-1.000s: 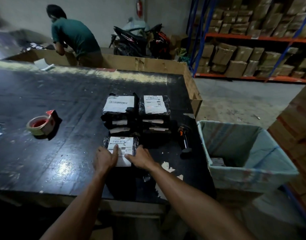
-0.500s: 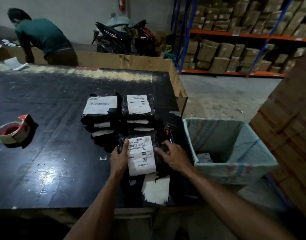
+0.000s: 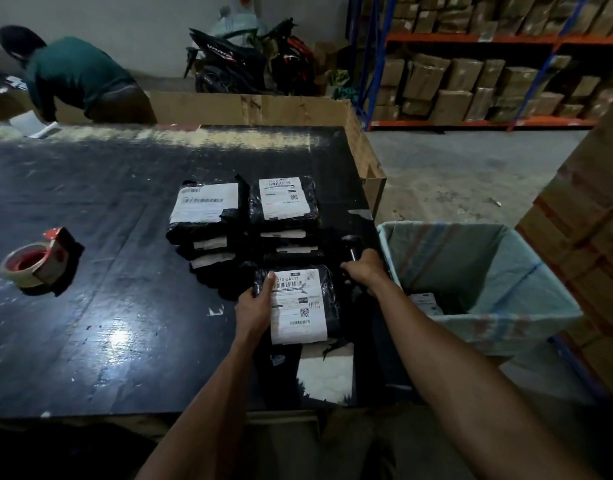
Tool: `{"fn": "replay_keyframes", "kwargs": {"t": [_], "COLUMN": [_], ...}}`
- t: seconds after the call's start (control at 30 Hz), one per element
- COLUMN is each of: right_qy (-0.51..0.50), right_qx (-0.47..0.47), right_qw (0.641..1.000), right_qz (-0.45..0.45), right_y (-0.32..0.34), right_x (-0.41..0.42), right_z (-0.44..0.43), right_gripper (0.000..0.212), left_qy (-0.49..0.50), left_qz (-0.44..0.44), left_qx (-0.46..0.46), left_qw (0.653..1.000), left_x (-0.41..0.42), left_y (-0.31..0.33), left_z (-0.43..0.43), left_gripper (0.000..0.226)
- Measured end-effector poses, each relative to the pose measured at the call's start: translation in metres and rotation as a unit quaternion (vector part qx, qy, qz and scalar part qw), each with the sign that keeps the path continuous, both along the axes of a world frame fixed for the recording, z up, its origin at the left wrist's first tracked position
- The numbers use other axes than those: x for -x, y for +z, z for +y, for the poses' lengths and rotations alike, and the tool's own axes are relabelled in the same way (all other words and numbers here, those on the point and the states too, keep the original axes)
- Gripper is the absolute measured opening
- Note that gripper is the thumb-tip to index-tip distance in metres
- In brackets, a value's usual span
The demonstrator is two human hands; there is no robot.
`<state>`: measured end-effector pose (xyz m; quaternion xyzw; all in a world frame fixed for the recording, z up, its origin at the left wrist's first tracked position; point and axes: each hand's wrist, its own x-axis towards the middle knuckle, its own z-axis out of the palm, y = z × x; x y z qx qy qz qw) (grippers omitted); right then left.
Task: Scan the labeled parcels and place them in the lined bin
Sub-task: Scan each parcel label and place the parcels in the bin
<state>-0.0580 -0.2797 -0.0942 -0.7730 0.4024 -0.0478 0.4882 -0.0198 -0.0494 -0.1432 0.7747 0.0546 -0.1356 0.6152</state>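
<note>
Fingers of the left hand (image 3: 254,308) grip the left edge of a black plastic-wrapped parcel with a white printed label (image 3: 300,306), with the thumb laid flat across the label's upper left corner. This parcel lies near the front right of the dark glossy worktop (image 3: 125,202), just in front of two stacks.

Left to right: a roll of tan packing tape on a red dispenser (image 3: 29,266) rests well apart at the worktop's left side. A left stack of black labelled parcels (image 3: 206,216) and a right stack of black labelled parcels (image 3: 286,206) stand side by side at centre.

Right of the gripped parcel, the right hand (image 3: 364,271) curls its fingers round a black handheld scanner (image 3: 351,249), whose outline is hard to make out in the dim light. Beside the worktop's right edge stands a rectangular bin lined with pale blue-green plastic (image 3: 488,258); one white-labelled parcel (image 3: 425,303) lies at its bottom.

Beyond the worktop, a person in a green shirt (image 3: 76,71) bends over at far left. A black motorbike (image 3: 235,62) is parked at centre, and blue-and-orange shelving stacked with brown cartons (image 3: 471,84) fills the right.
</note>
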Motion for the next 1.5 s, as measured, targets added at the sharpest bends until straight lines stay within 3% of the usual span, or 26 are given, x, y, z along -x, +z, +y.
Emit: {"fn": "replay_keyframes", "kwargs": {"t": [0.13,0.23,0.33,0.57,0.77,1.1,1.3,1.43,1.5], "right_qy": [0.005,0.111,0.198,0.204,0.215,0.209,0.095,0.022,0.015], "right_qx": [0.031,-0.050,-0.058,0.021,0.038,0.010,0.075,0.060,0.054], "right_qw": [0.999,0.992,0.977,0.977,0.976,0.978,0.993,0.998,0.998], "right_qz": [-0.007,0.032,0.057,0.059,0.018,0.023,-0.004,0.003,0.004], "right_y": [0.027,0.047,0.061,0.131,0.175,0.122,0.057,-0.012,-0.006], "right_x": [0.014,0.030,0.041,0.056,0.066,0.048,0.035,0.013,0.015], "right_z": [0.019,0.046,0.078,0.103,0.097,0.091,0.020,-0.036,-0.030], "right_gripper": [0.021,0.020,0.020,0.031,0.040,0.054,0.037,0.049,0.047], "left_qy": [-0.010,-0.016,-0.018,-0.034,-0.041,-0.037,-0.067,-0.075,-0.069], "left_qz": [0.001,0.000,-0.005,-0.003,-0.033,-0.029,-0.027,-0.020,-0.023], "left_qx": [-0.001,-0.007,-0.012,-0.005,-0.016,-0.012,-0.003,-0.017,-0.022], "left_qw": [1.000,1.000,1.000,0.999,0.998,0.999,0.997,0.997,0.997], "left_x": [-0.003,-0.004,-0.004,0.000,0.001,-0.003,0.001,-0.003,-0.005], "left_y": [-0.001,-0.001,-0.003,0.001,-0.001,-0.004,0.003,-0.003,-0.006], "left_z": [0.000,0.001,0.002,0.004,0.006,0.007,0.010,0.010,0.009], "left_gripper": [0.056,0.063,0.067,0.061,0.070,0.063,0.058,0.067,0.070]}}
